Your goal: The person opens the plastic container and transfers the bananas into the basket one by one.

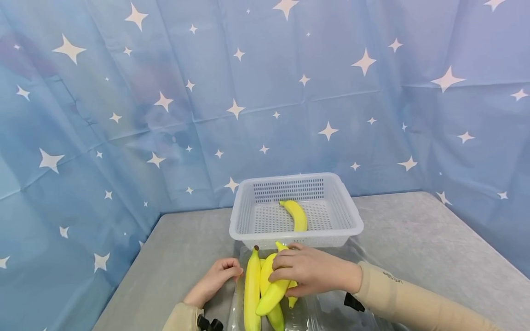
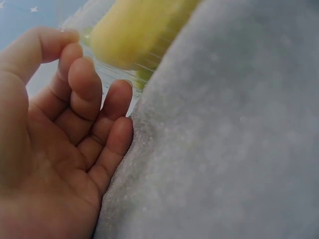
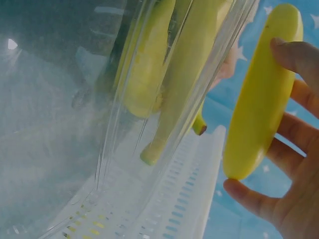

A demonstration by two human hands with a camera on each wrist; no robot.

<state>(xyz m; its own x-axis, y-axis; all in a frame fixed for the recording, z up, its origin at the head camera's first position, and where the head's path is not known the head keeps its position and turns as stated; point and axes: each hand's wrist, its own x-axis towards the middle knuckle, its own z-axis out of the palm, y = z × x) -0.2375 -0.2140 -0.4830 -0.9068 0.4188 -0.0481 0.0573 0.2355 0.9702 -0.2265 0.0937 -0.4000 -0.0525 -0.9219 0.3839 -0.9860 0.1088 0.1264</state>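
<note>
My right hand point(image 1: 304, 269) grips a yellow banana point(image 3: 264, 94) by its sides, thumb and fingertips around it, over a clear plastic container point(image 1: 308, 317). Beneath it lie more bananas, with one long banana point(image 1: 251, 294) along the container's left side. At that side's edge is my left hand point(image 1: 215, 278), its thumb and index fingertip pinched together at the plastic rim. From the left wrist, a blurred banana point(image 2: 134, 35) shows through the clear wall beyond the fingertips point(image 2: 82, 74). My right hand hides part of the banana pile.
A white perforated basket point(image 1: 352, 225) stands just behind the container, with a single banana point(image 1: 299, 216) inside. Both stand on a grey table point(image 1: 186, 234). A blue curtain point(image 1: 265, 133) with white stars hangs behind the table and along its sides.
</note>
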